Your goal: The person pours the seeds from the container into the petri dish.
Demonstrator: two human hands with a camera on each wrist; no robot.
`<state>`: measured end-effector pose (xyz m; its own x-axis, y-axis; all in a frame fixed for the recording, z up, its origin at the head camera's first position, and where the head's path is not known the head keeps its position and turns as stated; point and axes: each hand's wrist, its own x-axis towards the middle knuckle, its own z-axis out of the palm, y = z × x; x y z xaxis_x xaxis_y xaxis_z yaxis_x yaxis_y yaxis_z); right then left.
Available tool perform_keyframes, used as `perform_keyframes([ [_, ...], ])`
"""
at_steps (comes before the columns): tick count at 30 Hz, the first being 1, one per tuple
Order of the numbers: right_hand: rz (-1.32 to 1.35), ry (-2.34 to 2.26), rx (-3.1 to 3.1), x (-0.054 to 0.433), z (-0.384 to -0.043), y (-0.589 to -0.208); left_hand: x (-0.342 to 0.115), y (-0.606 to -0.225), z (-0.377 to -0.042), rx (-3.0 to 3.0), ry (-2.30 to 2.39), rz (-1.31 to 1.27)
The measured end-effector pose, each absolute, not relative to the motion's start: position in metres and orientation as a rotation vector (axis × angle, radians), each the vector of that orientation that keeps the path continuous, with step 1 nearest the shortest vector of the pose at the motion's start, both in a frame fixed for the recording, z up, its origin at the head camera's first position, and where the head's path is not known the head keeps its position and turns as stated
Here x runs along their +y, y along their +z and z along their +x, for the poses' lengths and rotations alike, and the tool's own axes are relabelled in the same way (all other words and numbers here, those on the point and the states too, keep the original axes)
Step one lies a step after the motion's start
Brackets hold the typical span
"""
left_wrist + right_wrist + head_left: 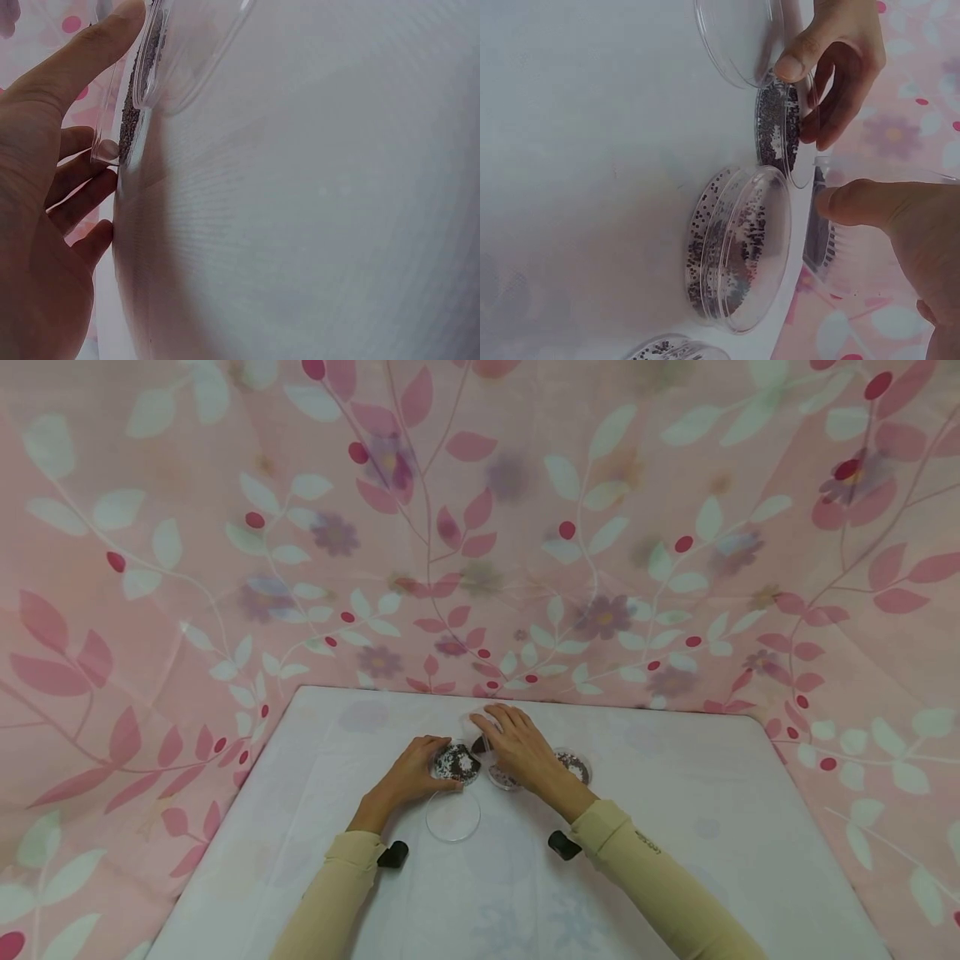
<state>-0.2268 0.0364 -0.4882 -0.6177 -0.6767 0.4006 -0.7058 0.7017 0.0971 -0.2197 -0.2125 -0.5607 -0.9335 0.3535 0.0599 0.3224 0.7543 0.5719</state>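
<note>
My left hand grips a clear round petri dish on the table by its rim, thumb at the near side and fingers at the far side. Dark granules cover much of the dish's bottom, with pale gaps among them. Just in front of it lies a clear round lid. Beside the dish, my right hand holds a clear container with the thumb across its near side. Dark granules are gathered inside this container along one side; the fingers behind it are mostly hidden in the right wrist view.
A second petri dish with scattered dark granules stands beneath my right hand. Farther right is a third dish with similar granules. The white-covered table meets floral pink cloth at the back and sides.
</note>
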Motion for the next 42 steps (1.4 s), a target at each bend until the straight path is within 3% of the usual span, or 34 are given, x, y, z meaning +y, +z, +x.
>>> perform_keyframes([
  [20, 0.880, 0.558, -2.570, 0.064, -0.216, -0.487, -0.209, -0.554, -0.219, 2.877, 0.920, 0.569],
  [42, 0.517, 1.079, -2.461, 0.148, -0.202, -0.506, -0.208, -0.557, -0.218, 2.888, 0.928, 0.553],
])
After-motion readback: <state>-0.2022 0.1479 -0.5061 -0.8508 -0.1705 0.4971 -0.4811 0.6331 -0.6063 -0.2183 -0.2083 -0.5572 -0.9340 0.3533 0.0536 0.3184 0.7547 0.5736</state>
